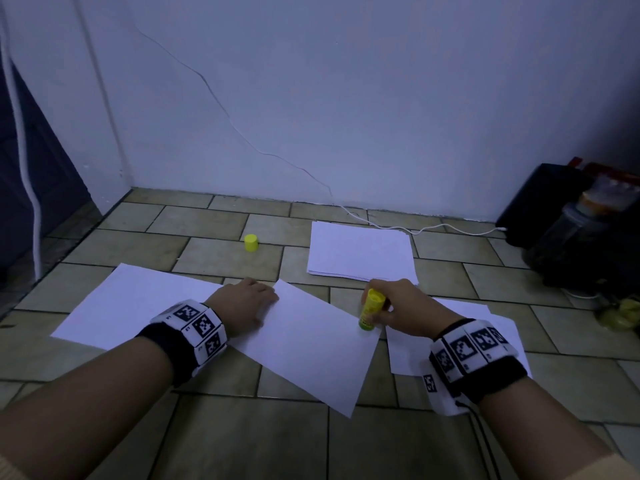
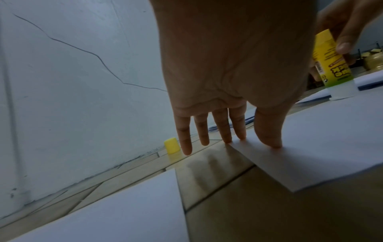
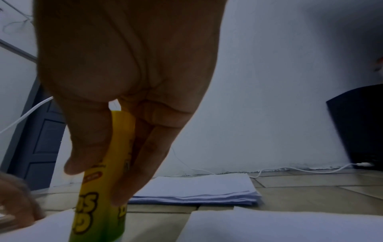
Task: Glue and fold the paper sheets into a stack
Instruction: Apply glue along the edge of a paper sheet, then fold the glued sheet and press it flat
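Yellow-green glue stick (image 1: 371, 309), yellow cap (image 1: 251, 242), white paper sheets (image 1: 360, 251), beige tiled floor (image 1: 221, 251).

Partial upside-down letters on the yellow glue stick (image 2: 329, 65) label, no whole word legible.

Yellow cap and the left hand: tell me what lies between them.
Only bare floor tiles separate the yellow cap from the left hand, as the head view shows.

A home room: tiled floor (image 1: 221, 247), cracked painted wall (image 1: 346, 98), panelled door (image 3: 41, 147).
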`<move>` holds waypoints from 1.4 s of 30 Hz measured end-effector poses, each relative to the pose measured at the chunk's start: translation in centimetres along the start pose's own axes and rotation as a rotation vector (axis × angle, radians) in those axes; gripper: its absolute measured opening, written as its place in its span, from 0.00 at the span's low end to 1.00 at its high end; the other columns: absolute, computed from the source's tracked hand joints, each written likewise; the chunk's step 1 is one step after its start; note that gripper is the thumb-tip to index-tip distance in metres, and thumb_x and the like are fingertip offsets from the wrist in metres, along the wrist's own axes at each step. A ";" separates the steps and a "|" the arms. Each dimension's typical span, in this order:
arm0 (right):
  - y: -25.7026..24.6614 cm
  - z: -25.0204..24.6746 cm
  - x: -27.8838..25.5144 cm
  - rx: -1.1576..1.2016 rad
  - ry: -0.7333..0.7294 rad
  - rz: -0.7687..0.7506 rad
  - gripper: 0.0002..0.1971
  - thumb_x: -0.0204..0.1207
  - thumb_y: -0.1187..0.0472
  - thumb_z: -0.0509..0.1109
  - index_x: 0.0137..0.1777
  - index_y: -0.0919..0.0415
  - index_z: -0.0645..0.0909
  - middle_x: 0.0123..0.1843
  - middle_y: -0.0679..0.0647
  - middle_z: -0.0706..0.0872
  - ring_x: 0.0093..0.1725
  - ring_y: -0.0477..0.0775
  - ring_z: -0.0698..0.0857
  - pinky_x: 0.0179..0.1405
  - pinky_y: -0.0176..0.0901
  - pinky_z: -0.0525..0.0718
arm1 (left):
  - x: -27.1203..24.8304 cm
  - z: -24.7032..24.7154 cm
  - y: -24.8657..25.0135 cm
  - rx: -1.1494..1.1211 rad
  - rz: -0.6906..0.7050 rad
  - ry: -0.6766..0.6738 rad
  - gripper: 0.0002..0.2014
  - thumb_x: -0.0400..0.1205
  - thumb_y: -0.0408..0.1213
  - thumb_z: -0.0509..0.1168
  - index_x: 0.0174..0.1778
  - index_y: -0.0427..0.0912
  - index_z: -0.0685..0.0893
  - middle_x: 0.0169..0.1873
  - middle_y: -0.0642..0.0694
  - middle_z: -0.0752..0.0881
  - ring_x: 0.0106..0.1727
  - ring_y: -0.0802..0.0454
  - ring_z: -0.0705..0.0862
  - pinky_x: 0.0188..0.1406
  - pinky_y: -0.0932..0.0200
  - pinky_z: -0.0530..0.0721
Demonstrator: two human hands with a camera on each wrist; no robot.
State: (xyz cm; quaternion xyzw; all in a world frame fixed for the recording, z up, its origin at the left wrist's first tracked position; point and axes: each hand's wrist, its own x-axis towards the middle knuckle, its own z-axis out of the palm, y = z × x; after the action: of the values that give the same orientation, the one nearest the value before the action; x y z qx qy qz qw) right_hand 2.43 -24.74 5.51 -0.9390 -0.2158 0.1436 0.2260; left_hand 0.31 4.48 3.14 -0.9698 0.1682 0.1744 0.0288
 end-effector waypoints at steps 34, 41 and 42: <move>-11.5 6.1 15.8 0.144 0.224 0.097 0.16 0.75 0.67 0.67 0.61 0.68 0.71 0.57 0.68 0.81 0.54 0.68 0.82 0.40 0.49 0.76 | -1.0 2.7 -1.0 -0.276 -0.041 -0.116 0.48 0.81 0.51 0.67 0.85 0.39 0.41 0.85 0.45 0.42 0.84 0.46 0.55 0.79 0.53 0.62; -11.6 6.0 15.5 0.149 0.170 0.168 0.24 0.72 0.67 0.73 0.66 0.67 0.69 0.61 0.65 0.80 0.58 0.66 0.82 0.40 0.46 0.77 | -1.1 2.5 -0.9 -0.277 -0.039 -0.108 0.47 0.81 0.52 0.67 0.85 0.39 0.43 0.85 0.45 0.43 0.84 0.47 0.55 0.80 0.53 0.62; -11.4 5.9 15.1 0.179 0.164 0.182 0.27 0.70 0.66 0.75 0.67 0.67 0.68 0.62 0.64 0.80 0.59 0.64 0.82 0.43 0.46 0.79 | -1.1 2.5 -0.9 -0.279 -0.038 -0.106 0.47 0.81 0.52 0.67 0.85 0.39 0.44 0.85 0.45 0.43 0.84 0.47 0.55 0.80 0.52 0.62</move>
State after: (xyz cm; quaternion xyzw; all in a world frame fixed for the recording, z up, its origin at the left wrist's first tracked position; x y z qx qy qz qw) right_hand 9.48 -6.29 3.36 -0.9394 -0.0969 0.1052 0.3116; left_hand -1.12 6.00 1.20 -0.9568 0.1222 0.2463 -0.0943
